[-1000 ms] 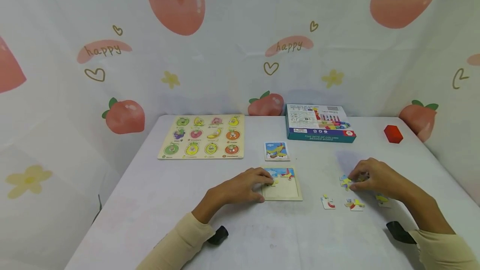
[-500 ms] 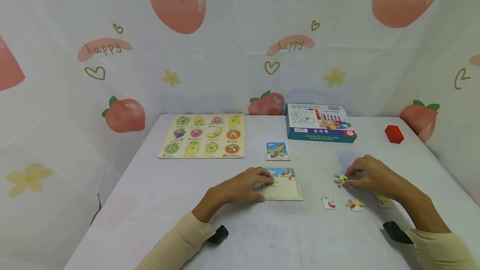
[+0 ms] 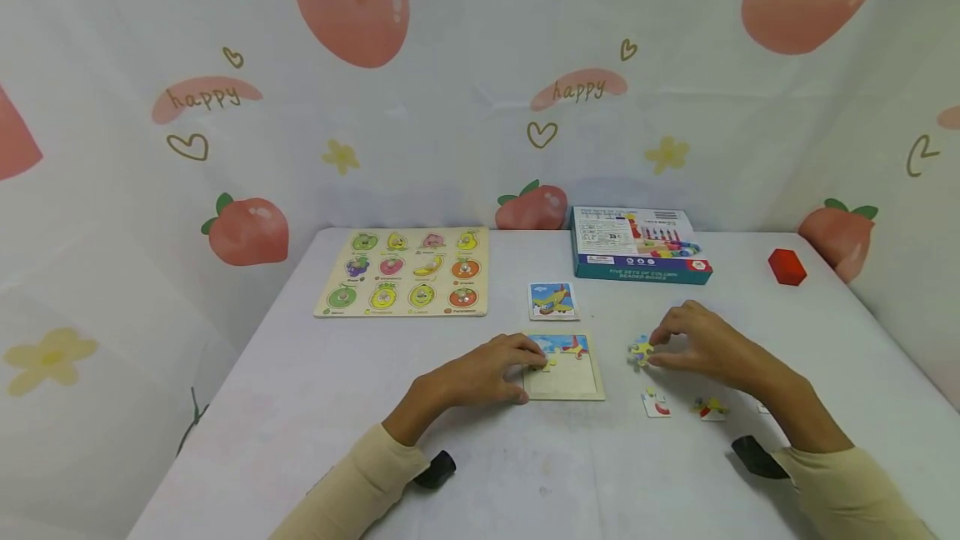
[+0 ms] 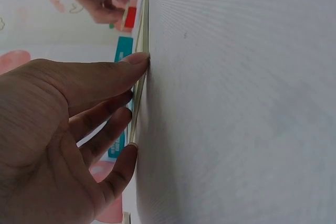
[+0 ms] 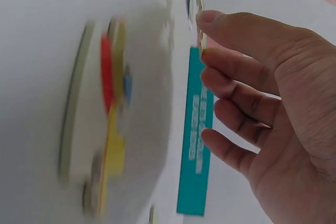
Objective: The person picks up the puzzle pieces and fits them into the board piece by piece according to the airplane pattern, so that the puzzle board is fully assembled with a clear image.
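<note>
In the head view, my left hand [image 3: 491, 369] holds the left side of a shallow wooden puzzle tray [image 3: 562, 397], its fingertips over the inside. Fitted pieces with sky and a red shape line the tray's top, and a yellow bit shows by the fingers. To the right of the tray, my right hand [image 3: 697, 344] pinches a blue and yellow jigsaw piece [image 3: 640, 352] between thumb and fingers, off the table. The right wrist view shows that piece only edge-on. Loose jigsaw pieces lie below this hand, among them a red and white one [image 3: 656, 403] and a red and yellow one [image 3: 709, 408].
An airplane picture card [image 3: 553, 302] lies behind the tray. Farther back are a fruit puzzle board [image 3: 405, 273] at left, a teal and white box [image 3: 641, 247], and a red block [image 3: 787, 267] at right. A printed cloth [image 3: 450, 123] hangs behind the table.
My right hand has moved left toward the tray, carrying the blue and yellow jigsaw piece from the loose pieces. My left hand has stayed on the tray.
</note>
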Motion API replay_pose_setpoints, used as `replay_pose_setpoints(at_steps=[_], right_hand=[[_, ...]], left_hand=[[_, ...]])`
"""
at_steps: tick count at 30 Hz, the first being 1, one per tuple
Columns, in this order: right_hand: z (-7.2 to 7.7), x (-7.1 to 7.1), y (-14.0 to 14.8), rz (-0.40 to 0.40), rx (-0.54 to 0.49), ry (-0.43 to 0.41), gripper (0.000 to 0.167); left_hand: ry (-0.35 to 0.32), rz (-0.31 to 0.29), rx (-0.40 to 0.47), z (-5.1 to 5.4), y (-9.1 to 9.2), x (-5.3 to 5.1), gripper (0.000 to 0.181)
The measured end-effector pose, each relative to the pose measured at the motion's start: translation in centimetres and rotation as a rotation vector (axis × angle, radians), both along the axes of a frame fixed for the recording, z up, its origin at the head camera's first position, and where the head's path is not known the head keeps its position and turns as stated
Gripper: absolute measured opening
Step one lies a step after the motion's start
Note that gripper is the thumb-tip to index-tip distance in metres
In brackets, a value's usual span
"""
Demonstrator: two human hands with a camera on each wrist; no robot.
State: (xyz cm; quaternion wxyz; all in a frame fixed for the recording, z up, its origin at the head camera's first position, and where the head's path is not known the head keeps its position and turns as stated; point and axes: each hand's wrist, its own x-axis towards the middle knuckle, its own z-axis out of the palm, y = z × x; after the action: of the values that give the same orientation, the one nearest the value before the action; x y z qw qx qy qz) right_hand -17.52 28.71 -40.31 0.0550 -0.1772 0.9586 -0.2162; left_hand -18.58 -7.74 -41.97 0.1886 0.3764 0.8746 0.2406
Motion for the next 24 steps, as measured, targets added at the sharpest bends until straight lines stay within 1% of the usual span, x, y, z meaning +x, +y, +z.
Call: replay_pose_setpoints(at_steps=[7, 17, 24], right_hand=[[-0.3, -0.7, -2.5, 0.057, -0.011, -0.016, 0.025], [-0.4, -1.1, -5.3, 0.156, -0.022, 0.035, 0.017], [-0.9, -1.6, -6.8, 0.199, 0.004, 0.026, 0.020]], left_hand=[[-0.014, -0.001, 0.023, 0.0, 0.0, 0.0, 0.055], [-0.017, -0.007, 0.026, 0.1, 0.0, 0.0, 0.054], [-0.019, -0.008, 0.029, 0.2, 0.0, 0.0, 0.054]])
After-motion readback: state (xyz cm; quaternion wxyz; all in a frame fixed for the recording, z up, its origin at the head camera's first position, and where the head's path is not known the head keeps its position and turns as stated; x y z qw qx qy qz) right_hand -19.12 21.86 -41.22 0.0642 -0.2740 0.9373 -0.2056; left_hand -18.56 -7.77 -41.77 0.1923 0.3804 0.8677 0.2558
